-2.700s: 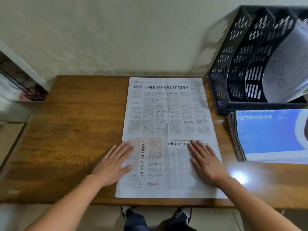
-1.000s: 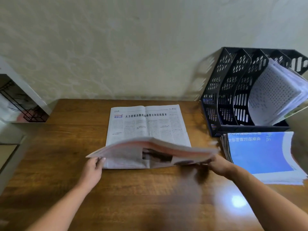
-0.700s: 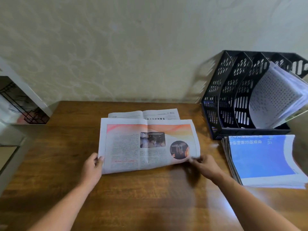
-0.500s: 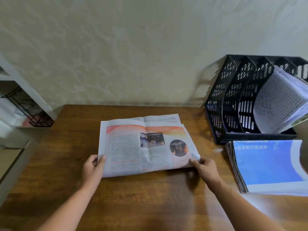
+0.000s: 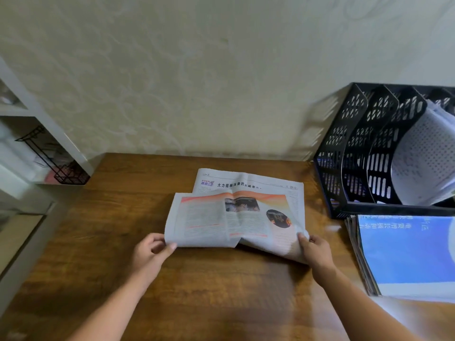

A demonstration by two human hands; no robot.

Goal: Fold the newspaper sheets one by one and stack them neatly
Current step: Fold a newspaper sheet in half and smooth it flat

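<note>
A newspaper sheet (image 5: 221, 222) lies folded over on the wooden table (image 5: 123, 217). Its upper flap, with orange bands and photos, sits skewed to the left, so the headline strip of the lower layer shows at the back and right. My left hand (image 5: 150, 252) pinches the sheet's near left corner. My right hand (image 5: 315, 249) grips the near right corner, which is lifted and curled off the table. A stack of newspapers (image 5: 403, 254) with a blue top page lies at the right.
A black slotted file rack (image 5: 357, 153) holding white papers stands at the back right against the wall. A white shelf unit with a black wire basket (image 5: 56, 163) is at the left. Bare wood lies between the sheet and the table's near edge.
The sheet lay open and flat under both hands; its near half was lifted and folded back over the far half. Since then the right corner has risen and the top flap has skewed left.
</note>
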